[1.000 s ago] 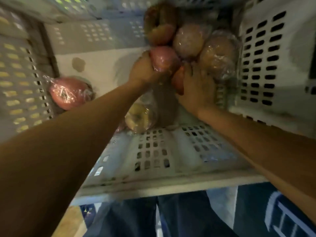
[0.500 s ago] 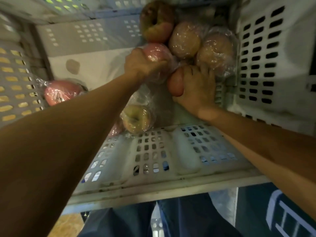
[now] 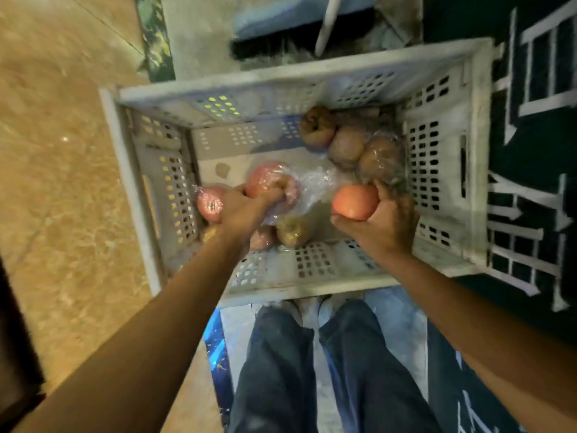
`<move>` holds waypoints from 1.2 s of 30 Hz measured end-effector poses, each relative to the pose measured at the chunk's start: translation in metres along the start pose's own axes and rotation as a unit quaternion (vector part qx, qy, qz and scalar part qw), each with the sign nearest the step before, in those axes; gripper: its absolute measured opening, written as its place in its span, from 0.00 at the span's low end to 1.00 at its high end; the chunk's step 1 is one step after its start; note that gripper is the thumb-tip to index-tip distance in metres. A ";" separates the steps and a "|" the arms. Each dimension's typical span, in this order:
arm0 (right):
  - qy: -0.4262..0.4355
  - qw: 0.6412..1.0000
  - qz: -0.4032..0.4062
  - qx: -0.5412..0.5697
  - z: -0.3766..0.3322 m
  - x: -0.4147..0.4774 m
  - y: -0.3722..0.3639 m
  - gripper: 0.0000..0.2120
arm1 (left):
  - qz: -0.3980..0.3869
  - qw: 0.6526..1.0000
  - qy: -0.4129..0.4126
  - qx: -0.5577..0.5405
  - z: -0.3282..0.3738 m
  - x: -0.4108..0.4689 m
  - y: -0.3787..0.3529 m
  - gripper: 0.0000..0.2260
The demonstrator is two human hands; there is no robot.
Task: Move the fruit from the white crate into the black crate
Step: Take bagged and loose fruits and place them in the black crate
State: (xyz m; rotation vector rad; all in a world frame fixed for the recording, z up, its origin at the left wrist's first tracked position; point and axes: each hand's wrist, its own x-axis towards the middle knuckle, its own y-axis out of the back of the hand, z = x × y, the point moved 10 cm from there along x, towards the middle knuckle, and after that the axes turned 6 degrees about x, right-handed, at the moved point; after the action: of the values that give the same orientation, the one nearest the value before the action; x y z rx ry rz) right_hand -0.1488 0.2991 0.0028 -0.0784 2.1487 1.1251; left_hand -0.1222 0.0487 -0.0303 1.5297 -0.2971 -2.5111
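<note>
Presently, inside the white crate (image 3: 312,278), left of centre, the left hand (image 3: 245,210) grips a wrapped pink fruit (image 3: 265,179) from above; toward its near-right corner, the right hand (image 3: 385,221) cups an orange fruit (image 3: 354,201). Black crate: out of view.

Left hand (image 3: 242,210) grips a wrapped pink fruit (image 3: 270,185); right hand (image 3: 382,220) holds an orange-red fruit (image 3: 354,201) (unwrapped) over the white crate (image 3: 281,279). Three brownish fruits (image 3: 349,145) occupy the far right corner.

forearms (image 3: 150,339): bare | trousers (image 3: 359,370): dark blue denim | shoes (image 3: 307,310): pale grey
</note>
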 end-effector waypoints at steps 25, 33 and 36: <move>-0.297 0.609 -0.343 0.651 -0.119 -0.179 0.029 0.52 | -0.229 0.762 0.174 -0.579 0.052 -0.216 0.053 0.33; -0.306 0.591 -0.356 0.656 -0.131 -0.198 0.029 0.49 | -0.226 0.749 0.203 -0.589 0.055 -0.233 0.058 0.37; -0.344 0.573 -0.323 0.670 -0.131 -0.205 0.032 0.44 | -0.170 0.755 0.232 -0.589 0.049 -0.235 0.064 0.30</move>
State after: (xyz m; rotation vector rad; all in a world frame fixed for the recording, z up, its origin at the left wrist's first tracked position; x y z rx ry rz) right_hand -0.0785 0.1701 0.1991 0.2255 1.4470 -0.9326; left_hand -0.0565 0.0515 0.2096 1.4873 1.4471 -1.6153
